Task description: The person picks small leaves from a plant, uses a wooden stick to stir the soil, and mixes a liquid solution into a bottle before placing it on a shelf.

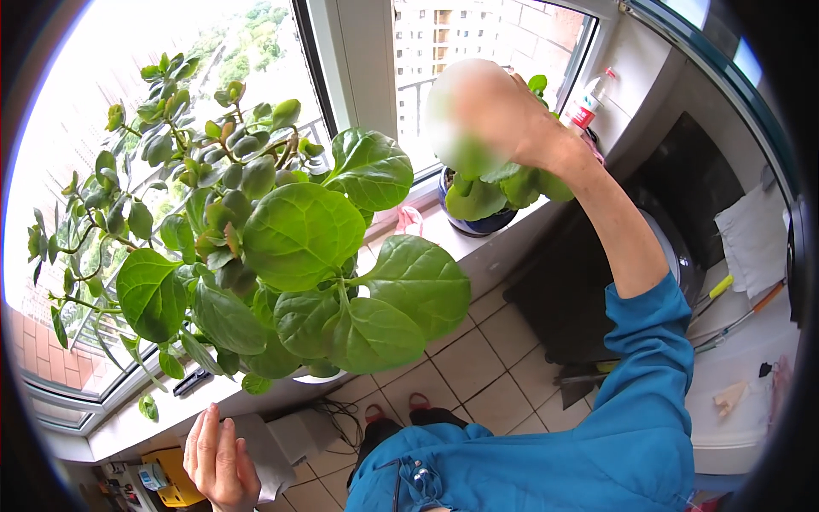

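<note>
My left hand (pixel 221 457) is raised at the lower left, palm turned up, fingers extended with nothing in them. It is below the trailing leaves of a large potted plant on the windowsill, apart from them. Broad green leaves (pixel 304 237) and smaller jade-like succulent leaves (pixel 169 150) crowd this plant, hiding nearly all of its pot. My right hand (pixel 512 125) reaches over a second plant with rounded leaves (pixel 477 201) in a blue glazed pot (pixel 489 225). A blur covers its fingers, so I cannot tell whether they hold anything.
A plastic bottle with a red label (pixel 588 102) stands in the window corner. A pink cloth (pixel 409 221) and a small black object (pixel 192 382) lie on the windowsill (pixel 121 422). Dark cables (pixel 342 416) trail on the tiled floor (pixel 473 365). At right is a white surface with tools (pixel 736 377).
</note>
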{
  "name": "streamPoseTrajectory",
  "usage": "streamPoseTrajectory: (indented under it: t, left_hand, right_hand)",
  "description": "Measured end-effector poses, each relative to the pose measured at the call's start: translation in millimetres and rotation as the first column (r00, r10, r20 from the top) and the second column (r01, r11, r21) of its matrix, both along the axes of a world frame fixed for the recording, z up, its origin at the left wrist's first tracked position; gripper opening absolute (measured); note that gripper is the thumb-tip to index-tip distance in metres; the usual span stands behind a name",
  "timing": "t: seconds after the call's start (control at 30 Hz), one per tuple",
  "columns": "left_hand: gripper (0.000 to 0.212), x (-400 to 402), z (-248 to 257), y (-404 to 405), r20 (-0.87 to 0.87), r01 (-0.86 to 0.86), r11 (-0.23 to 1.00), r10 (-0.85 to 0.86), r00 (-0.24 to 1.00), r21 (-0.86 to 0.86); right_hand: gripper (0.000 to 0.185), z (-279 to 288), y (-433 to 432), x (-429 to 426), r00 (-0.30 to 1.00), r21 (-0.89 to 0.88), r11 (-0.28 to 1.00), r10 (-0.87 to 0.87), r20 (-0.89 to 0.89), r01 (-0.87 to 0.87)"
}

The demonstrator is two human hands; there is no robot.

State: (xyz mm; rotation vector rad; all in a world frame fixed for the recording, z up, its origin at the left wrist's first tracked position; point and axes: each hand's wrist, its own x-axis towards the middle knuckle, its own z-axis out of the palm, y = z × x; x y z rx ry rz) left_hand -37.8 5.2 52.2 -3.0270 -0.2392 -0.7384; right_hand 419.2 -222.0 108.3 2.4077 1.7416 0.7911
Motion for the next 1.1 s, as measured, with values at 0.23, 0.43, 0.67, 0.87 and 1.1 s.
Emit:
streamPoseTrajectory:
  t: [0.23,0.43,0.67,0.87,1.1]
  left_hand:
    - [0.02,17.1,6.3,-9.1,0.11,0.11,0.992,-0.117,0.987,0.064]
    - [0.021,8.1,-1.7,-12.5,0.118,0.087,0.996,-0.088,0.989,0.008]
    - [0.015,3.6,-10.0,-8.1,0.068,0.175,0.985,-0.174,0.982,-0.003]
    - [0.022,10.6,-26.5,-10.7,0.06,0.321,0.938,-0.315,0.947,-0.133]
    - [0.021,30.5,-52.1,-42.2,0.028,0.458,0.794,-0.489,0.872,-0.4]
  right_hand:
    - [0.018,-23.4,14.6,15.3,0.988,0.056,0.997,-0.041,-0.147,0.05]
    - [0.019,-15.1,13.7,25.5,0.968,-0.223,0.957,-0.218,-0.126,0.187]
    - [0.018,-5.2,1.9,0.0,0.988,-0.134,0.986,-0.113,-0.11,0.098]
    - [0.018,1.6,-26.3,-31.2,0.984,0.176,0.969,-0.176,0.011,0.171]
    - [0.018,-38.3,-143.0,-56.8,0.929,0.8,0.472,-0.193,-0.316,0.37]
